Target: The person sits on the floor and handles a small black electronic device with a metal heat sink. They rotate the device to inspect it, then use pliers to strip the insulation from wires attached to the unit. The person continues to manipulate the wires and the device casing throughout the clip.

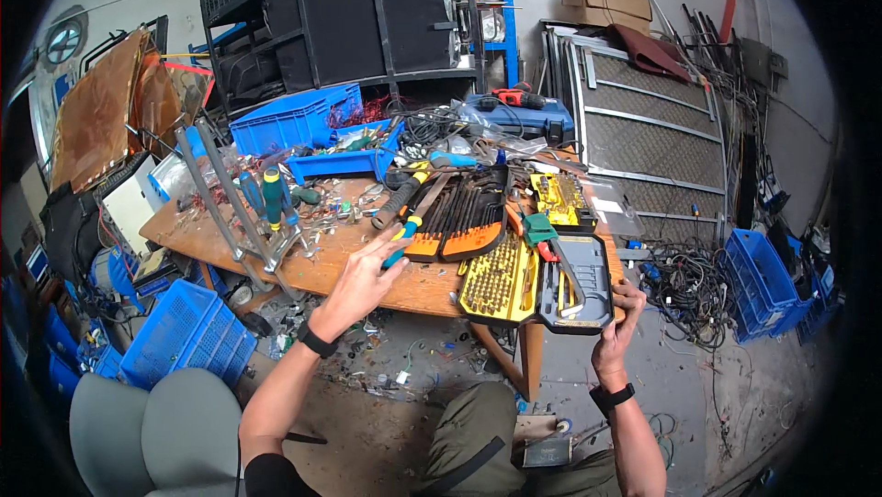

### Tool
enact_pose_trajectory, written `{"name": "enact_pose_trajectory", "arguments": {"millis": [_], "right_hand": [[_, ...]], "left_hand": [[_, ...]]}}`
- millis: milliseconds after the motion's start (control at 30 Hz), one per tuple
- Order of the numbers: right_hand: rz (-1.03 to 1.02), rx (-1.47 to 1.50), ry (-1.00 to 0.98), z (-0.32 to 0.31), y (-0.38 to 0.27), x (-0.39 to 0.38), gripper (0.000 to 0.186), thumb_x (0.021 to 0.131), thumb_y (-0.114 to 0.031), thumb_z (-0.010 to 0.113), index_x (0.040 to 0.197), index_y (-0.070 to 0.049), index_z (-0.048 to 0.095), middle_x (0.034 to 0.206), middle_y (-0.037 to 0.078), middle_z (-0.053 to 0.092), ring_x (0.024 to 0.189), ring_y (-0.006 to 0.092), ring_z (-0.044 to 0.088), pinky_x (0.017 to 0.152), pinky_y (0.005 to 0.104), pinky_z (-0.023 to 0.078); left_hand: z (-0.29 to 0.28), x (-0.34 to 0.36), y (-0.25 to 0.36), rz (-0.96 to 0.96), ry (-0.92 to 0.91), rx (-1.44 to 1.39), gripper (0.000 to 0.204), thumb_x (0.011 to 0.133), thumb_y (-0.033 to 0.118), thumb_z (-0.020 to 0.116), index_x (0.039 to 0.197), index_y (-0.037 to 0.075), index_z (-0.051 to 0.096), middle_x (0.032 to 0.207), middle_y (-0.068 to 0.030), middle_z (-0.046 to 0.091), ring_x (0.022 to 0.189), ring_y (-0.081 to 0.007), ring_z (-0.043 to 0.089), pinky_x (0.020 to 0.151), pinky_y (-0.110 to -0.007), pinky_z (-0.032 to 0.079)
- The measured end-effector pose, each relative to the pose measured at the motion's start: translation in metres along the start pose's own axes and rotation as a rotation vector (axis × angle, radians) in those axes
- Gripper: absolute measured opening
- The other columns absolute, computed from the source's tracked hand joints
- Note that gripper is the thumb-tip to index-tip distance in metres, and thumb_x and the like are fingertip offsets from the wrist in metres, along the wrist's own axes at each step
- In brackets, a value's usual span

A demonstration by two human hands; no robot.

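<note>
My left hand is closed on the blue and yellow handle of a file-like tool. Its flat metal blade points away over an orange and black case filled with dark slim rods. My right hand grips the near right corner of an open grey case, its fingers curled at the edge. A hand tool with green and red on its handle and a bent metal part lies across that grey case. Joined to it on the left is a yellow tray of small bits.
Two metal bars rise at the wooden table's left, beside green-handled screwdrivers. Blue bins, cables, a red drill and a second yellow bit box crowd its back. Blue crates and a grey chair stand left.
</note>
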State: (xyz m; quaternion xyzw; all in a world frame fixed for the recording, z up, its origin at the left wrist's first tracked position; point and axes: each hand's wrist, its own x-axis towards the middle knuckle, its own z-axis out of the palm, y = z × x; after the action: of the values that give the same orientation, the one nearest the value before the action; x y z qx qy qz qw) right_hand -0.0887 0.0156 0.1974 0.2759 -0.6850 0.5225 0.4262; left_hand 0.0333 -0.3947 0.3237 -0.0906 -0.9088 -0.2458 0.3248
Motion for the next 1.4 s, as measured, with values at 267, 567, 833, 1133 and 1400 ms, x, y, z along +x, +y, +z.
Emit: {"name": "enact_pose_trajectory", "arguments": {"millis": [267,567,833,1133,1400], "right_hand": [[0.007,0.029,0.02,0.003,-0.004,0.002,0.061,0.096,-0.062,0.053,0.105,-0.002,0.052,0.118,0.019,0.053,0.123,0.0376,0.049,0.115,0.0551,0.033],[0.011,0.025,0.037,0.005,0.0,0.0,0.059,0.096,-0.062,0.053,0.104,-0.003,0.053,0.118,0.019,0.053,0.123,0.0371,0.049,0.115,0.0554,0.033],[0.009,0.073,0.085,0.011,0.005,-0.002,0.052,0.094,-0.056,0.056,0.106,-0.005,0.053,0.119,0.017,0.052,0.125,0.0345,0.048,0.117,0.0556,0.033],[0.065,0.064,0.102,0.013,0.0,-0.004,0.055,0.093,-0.058,0.057,0.104,-0.005,0.049,0.117,0.014,0.05,0.126,0.0327,0.048,0.117,0.0532,0.031],[0.101,0.059,0.11,0.013,0.001,-0.004,0.062,0.092,-0.065,0.055,0.102,-0.004,0.047,0.114,0.013,0.049,0.127,0.0342,0.047,0.117,0.0547,0.029]], "left_hand": [[-0.012,-0.02,0.007,0.078,0.086,0.03,0.03,0.095,0.007,0.071,0.125,0.0,0.07,0.134,-0.0221,0.068,0.126,-0.0359,0.066,0.106,-0.041,0.052],[-0.013,-0.022,-0.019,0.099,0.252,0.066,0.018,0.093,0.001,0.07,0.111,0.0,0.074,0.119,-0.0172,0.074,0.118,-0.0334,0.069,0.105,-0.041,0.052],[-0.006,-0.023,-0.028,0.085,0.318,0.113,0.02,0.091,0.0,0.069,0.111,0.0,0.072,0.117,-0.0158,0.074,0.118,-0.0352,0.067,0.109,-0.046,0.049],[-0.003,-0.027,-0.038,0.141,0.34,0.069,0.024,0.089,-0.002,0.07,0.113,0.0,0.071,0.116,-0.0159,0.073,0.119,-0.0362,0.066,0.107,-0.046,0.05],[-0.002,-0.03,-0.044,0.126,0.345,0.061,0.025,0.09,-0.002,0.07,0.115,0.001,0.072,0.118,-0.0141,0.074,0.119,-0.0342,0.066,0.107,-0.045,0.051]]}}
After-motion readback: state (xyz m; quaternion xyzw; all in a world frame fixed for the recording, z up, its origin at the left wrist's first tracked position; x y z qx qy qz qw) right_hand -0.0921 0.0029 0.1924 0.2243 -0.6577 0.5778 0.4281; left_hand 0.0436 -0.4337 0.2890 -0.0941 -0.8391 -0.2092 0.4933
